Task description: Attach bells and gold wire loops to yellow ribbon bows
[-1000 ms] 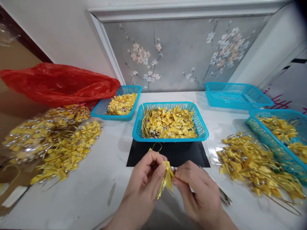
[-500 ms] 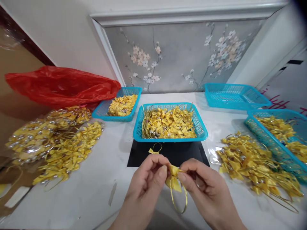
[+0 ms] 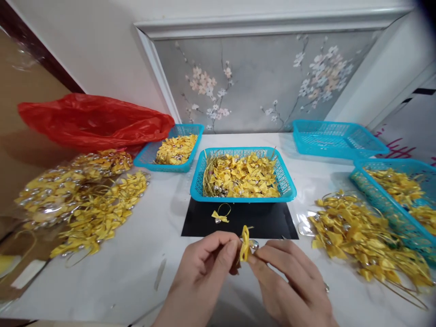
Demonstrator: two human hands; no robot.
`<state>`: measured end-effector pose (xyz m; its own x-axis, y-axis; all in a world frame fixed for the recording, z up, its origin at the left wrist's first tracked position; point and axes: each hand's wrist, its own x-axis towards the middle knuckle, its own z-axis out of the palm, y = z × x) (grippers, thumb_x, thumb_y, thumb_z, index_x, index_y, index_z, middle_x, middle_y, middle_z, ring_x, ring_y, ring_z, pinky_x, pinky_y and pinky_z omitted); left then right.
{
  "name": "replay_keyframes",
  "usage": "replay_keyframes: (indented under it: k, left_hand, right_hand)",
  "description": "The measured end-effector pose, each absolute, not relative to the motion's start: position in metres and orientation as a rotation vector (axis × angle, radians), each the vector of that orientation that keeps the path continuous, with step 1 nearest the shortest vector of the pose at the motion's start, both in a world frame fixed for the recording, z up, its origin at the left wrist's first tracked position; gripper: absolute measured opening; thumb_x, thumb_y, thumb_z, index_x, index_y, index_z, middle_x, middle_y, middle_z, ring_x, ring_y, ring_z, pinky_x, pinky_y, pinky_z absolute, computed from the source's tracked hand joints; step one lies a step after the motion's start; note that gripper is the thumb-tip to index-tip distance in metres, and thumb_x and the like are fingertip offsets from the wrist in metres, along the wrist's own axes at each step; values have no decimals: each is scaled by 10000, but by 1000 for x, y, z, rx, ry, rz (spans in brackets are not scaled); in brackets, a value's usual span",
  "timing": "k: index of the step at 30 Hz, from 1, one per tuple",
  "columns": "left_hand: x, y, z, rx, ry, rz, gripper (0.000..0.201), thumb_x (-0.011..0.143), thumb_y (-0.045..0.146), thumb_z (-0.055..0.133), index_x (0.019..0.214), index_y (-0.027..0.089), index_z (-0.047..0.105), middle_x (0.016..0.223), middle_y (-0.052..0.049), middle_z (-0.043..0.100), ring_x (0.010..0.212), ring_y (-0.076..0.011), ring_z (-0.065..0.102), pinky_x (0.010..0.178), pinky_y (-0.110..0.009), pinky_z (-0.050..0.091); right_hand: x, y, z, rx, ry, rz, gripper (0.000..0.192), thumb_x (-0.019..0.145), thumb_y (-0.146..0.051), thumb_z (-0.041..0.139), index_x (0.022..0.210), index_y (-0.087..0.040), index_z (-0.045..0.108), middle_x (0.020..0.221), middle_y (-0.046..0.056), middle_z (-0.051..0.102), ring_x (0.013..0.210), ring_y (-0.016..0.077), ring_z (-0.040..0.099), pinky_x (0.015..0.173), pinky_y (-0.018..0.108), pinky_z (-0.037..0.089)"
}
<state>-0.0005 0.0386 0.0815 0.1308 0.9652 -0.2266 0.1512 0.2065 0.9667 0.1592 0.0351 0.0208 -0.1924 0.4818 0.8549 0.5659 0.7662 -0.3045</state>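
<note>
Both hands, left hand (image 3: 207, 259) and right hand (image 3: 289, 277), pinch one small yellow ribbon bow (image 3: 244, 247); finished bows fill the blue plastic basket (image 3: 286, 184), many loose remain.

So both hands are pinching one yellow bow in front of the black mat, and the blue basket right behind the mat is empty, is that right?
Not quite. The head view shows the blue basket behind the black mat heaped with yellow bows. The rest holds: the left hand and right hand pinch one yellow bow between them, in front of the mat.
</note>
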Motion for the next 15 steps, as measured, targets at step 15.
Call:
replay_keyframes:
  k: [15]
  left_hand:
    - [-3, 40, 74, 1350, 1377, 749, 330, 928, 429, 457, 706, 209, 564, 575, 51, 438, 554, -128, 426, 518, -221, 363]
  right_hand:
    - [155, 36, 27, -712, -1830, 58, 235, 811, 15, 593, 962, -136, 692, 861, 90, 672, 788, 197, 607, 619, 324, 518]
